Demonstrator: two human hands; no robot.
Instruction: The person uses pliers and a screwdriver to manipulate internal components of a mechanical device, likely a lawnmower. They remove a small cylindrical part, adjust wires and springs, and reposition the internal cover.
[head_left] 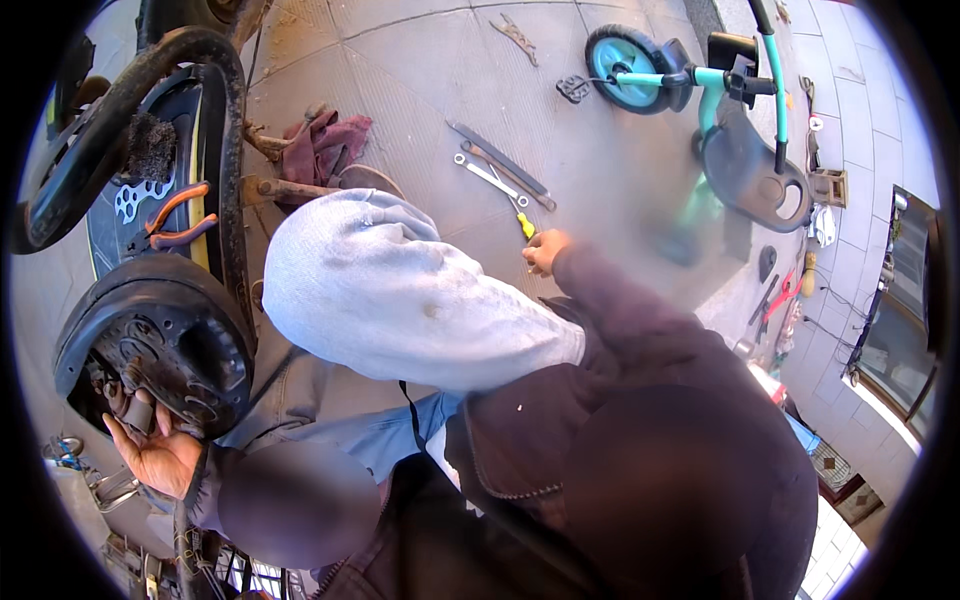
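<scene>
My left hand (165, 462) is palm up with its fingers apart at the lower opening of a round black metal housing (165, 335). Its fingertips reach a small grey cylindrical part (137, 412) inside; contact there is hard to judge. On the paved floor, my right hand (547, 252) has curled fingers at the handle end of a yellow-handled screwdriver (527, 227). Beside the screwdriver lie a combination wrench (490, 180) and a long dark flat file-like bar (497, 160). A pale grey cloth cover (390, 290) spreads over my knee, between both hands.
Orange-handled pliers (182, 215) and a perforated metal piece (143, 200) rest on the black-framed machine at left. A dark red rag (325, 145) lies near its frame. A turquoise child's tricycle (715, 90) stands at far right. Red-handled tools (783, 293) line the wall side.
</scene>
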